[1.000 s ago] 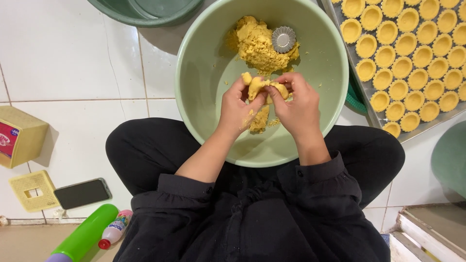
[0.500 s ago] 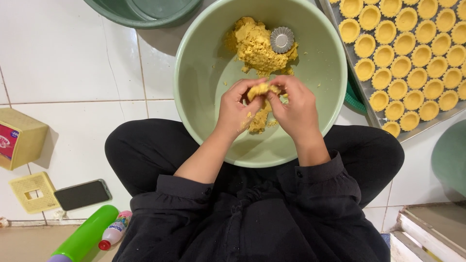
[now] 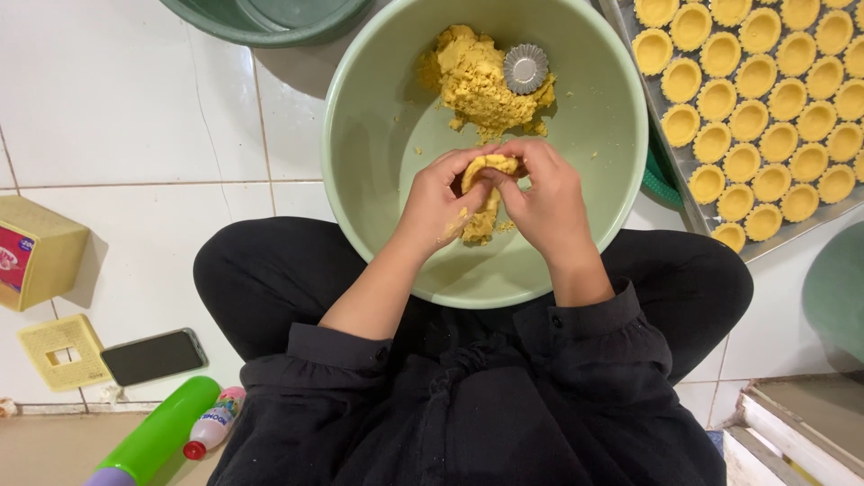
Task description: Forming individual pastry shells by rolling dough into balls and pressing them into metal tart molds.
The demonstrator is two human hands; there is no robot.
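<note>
A white tiled floor (image 3: 135,117) carries everything here, with the person seated on it in black clothing, legs folded around a large pale green plastic bowl (image 3: 378,135). At the upper right a metal baking tray (image 3: 693,216) is cut off by the frame edge; it is packed with rows of small yellow pastry shells (image 3: 742,112). A dark green basin (image 3: 270,22) shows only its lower rim at the top edge. Inside the pale green bowl, at its far side, lies a mound of crumbly yellow dough (image 3: 477,85) with a small fluted metal tart mould (image 3: 526,68) resting on it. Over the bowl's middle the left hand (image 3: 436,202) and right hand (image 3: 549,198) meet, fingers closed together around a small lump of yellow dough (image 3: 489,166); most of the lump is hidden by the fingers, and more dough hangs or lies just below them, which of the two cannot be told. At the left lie a yellow cardboard box (image 3: 40,252), a black phone (image 3: 153,356), a green cylinder (image 3: 157,436) cut off at the bottom, and a small white bottle with a red cap (image 3: 211,425)
</note>
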